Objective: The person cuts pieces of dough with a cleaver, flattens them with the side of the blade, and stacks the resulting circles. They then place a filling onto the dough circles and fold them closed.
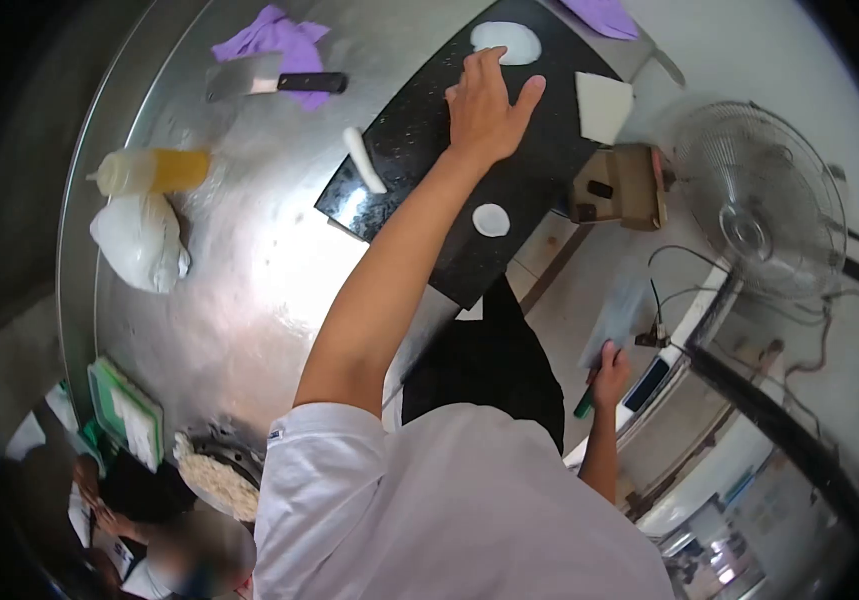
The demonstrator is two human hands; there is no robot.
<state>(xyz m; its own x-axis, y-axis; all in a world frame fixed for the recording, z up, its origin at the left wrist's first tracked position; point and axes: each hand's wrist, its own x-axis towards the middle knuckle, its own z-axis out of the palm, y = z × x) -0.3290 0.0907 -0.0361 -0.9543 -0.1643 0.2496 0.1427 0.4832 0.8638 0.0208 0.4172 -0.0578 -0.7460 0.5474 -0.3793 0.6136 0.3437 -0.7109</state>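
Note:
My left hand (484, 108) reaches over the black board (539, 130), fingers stretched and thumb spread. Its fingertips are right at the edge of a flat, round white dough wrapper (511, 42). A smaller dough disc (490, 220) lies nearer to me on the board. To the left, a white dough roll (364, 160) lies at the board's edge. Off to the right and below board level, my right hand (609, 375) is closed round the green handle of a cleaver (617, 312), whose broad blade points away from me.
A black-handled scraper (284, 84) lies on a purple cloth (271, 40). An oil bottle (154, 172) and a tied plastic bag (139, 243) sit on the steel table (239, 200). A fan (759, 200) and cardboard box (639, 185) are at right; another person (164, 560) is lower left.

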